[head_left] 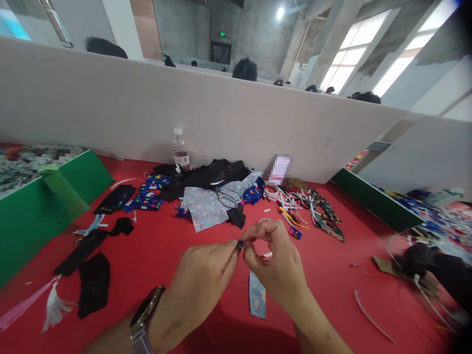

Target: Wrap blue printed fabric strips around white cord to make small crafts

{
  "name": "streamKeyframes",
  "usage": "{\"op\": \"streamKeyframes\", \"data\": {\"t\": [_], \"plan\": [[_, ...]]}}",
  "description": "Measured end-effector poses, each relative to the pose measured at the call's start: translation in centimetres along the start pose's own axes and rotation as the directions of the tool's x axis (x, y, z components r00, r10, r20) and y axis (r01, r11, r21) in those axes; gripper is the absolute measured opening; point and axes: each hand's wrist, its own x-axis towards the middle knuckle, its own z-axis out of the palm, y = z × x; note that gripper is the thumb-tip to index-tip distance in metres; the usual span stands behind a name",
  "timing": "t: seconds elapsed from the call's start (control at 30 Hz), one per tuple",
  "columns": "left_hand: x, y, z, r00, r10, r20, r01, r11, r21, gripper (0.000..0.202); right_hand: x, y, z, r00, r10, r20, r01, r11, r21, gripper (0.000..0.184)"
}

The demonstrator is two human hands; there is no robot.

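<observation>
Both hands meet over the middle of the red table. My left hand, a watch on its wrist, is closed around a small dark patterned piece of fabric; only its tip shows. My right hand pinches at that tip, thumb and forefinger together, other fingers curled. Whether it holds a thread too is hidden. Below the right hand lies a light blue printed fabric strip. Beyond the hands are scissors on light blue printed cloth.
A water bottle and a phone stand by the white partition. Dark blue printed pieces, black fabric scraps and white cords lie about. Green-walled bins flank the table. A dark-sleeved arm is at right.
</observation>
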Motion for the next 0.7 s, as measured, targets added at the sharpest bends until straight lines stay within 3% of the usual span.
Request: {"op": "streamKeyframes", "data": {"t": [0.23,0.43,0.57,0.7], "plan": [[-0.1,0.1,0.0,0.999,0.01,-0.04,-0.011,1.0,-0.02,0.035,-0.1,0.0,-0.1,0.999,0.031,-0.02,-0.03,0.998,0.049,0.024],[-0.4,0.1,0.1,0.996,-0.078,-0.043,0.072,0.989,-0.129,0.027,-0.1,-0.1,-0.3,0.999,0.039,-0.035,-0.035,0.994,0.1,0.025],[0.1,0.0,-0.2,0.981,-0.192,0.023,0.193,0.957,-0.218,0.023,-0.1,-0.2,-0.3,0.989,-0.109,-0.097,0.111,0.994,0.018,0.028],[0.7,0.0,-0.8,0.953,-0.265,0.145,0.298,0.906,-0.3,0.024,-0.2,-0.2,-0.3,0.947,-0.306,-0.096,0.302,0.952,-0.046,0.029]]}}
